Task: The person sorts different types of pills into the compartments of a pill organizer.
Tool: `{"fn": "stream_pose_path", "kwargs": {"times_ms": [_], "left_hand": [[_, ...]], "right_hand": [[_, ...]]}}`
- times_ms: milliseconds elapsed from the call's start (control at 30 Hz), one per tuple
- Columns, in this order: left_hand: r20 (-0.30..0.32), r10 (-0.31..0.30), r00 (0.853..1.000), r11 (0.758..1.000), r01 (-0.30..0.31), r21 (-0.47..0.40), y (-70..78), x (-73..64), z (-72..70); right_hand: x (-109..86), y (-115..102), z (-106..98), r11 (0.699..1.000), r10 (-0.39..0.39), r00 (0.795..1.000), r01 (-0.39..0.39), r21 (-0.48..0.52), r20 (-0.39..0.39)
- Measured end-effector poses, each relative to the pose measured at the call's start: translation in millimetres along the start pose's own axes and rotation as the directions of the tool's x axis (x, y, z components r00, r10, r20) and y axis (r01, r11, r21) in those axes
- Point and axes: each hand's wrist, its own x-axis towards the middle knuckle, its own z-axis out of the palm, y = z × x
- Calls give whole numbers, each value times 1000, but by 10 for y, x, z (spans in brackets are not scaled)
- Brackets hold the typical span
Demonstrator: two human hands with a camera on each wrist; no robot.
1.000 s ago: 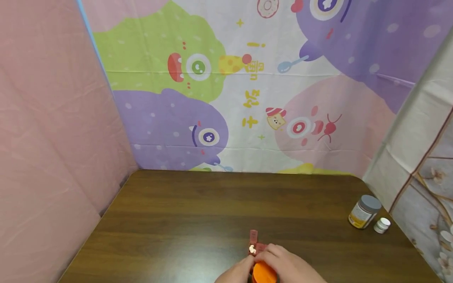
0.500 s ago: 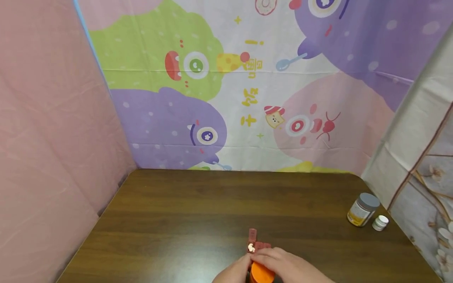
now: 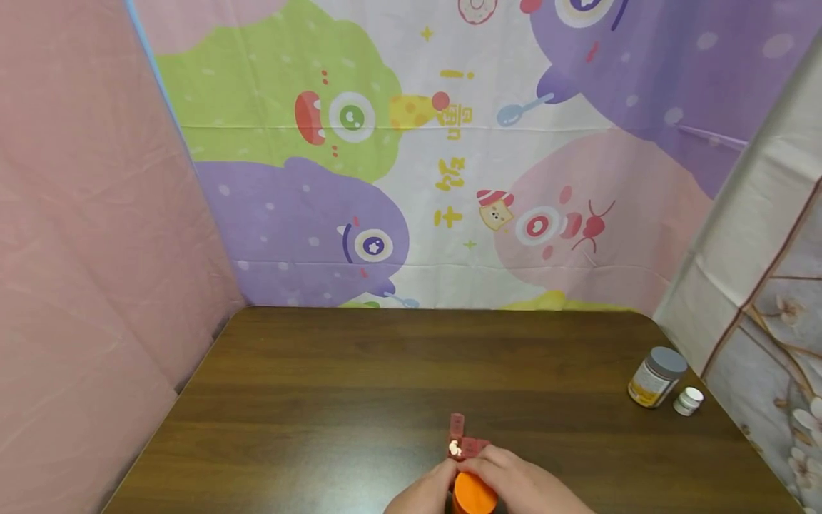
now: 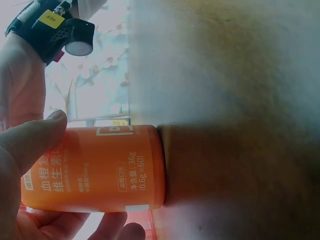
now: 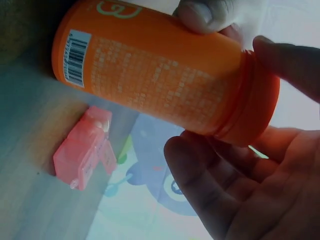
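An orange vitamin bottle (image 3: 475,494) stands upright at the table's near edge, between both hands. My left hand (image 3: 425,490) grips its body, the thumb lying along the printed label in the left wrist view. Round the ridge of the orange cap (image 5: 257,102), the right hand (image 3: 521,481) curls its thumb and fingers. The cap sits on the bottle's neck. Just beyond the hands lies a red translucent pill box (image 3: 471,447) with lids raised. Pale tablets (image 3: 454,447) show in one of its compartments. The lower parts of both hands are cut off in the head view.
At the table's right edge stand a grey-lidded jar (image 3: 657,378) and a small white bottle (image 3: 688,401). A cartoon-printed curtain (image 3: 449,278) hangs behind the brown table (image 3: 308,400), and a pink cloth (image 3: 96,214) hangs on the left.
Both hands stay around the orange bottle, with the right fingers shifting slightly at the cap. The whole head view has drifted a little, moving the scene slightly left and up.
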Motion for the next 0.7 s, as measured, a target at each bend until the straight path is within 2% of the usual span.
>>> {"fn": "stream_pose_path", "kwargs": {"times_ms": [200, 367, 500, 567, 633, 700], "left_hand": [[1, -2, 1000, 1000, 2, 10, 7, -9, -5], [13, -23, 1000, 1000, 23, 19, -5, -6, -1], [-5, -43, 999, 997, 43, 63, 17, -21, 22], [-4, -34, 999, 993, 34, 109, 21, -31, 20], [-2, -80, 997, 981, 79, 178, 30, -23, 1], [-31, -70, 997, 941, 76, 329, 11, -51, -31]], "right_hand": [[-4, 13, 49, 999, -35, 998, 34, -8, -46], [-15, 32, 56, 999, -34, 999, 35, 3, -38], [-22, 45, 55, 998, -62, 996, 60, -37, -58], [-36, 48, 32, 997, -72, 994, 69, -39, -86], [-63, 33, -25, 999, -41, 991, 39, -20, -129], [-99, 26, -118, 999, 24, 980, -28, -16, -197]]}}
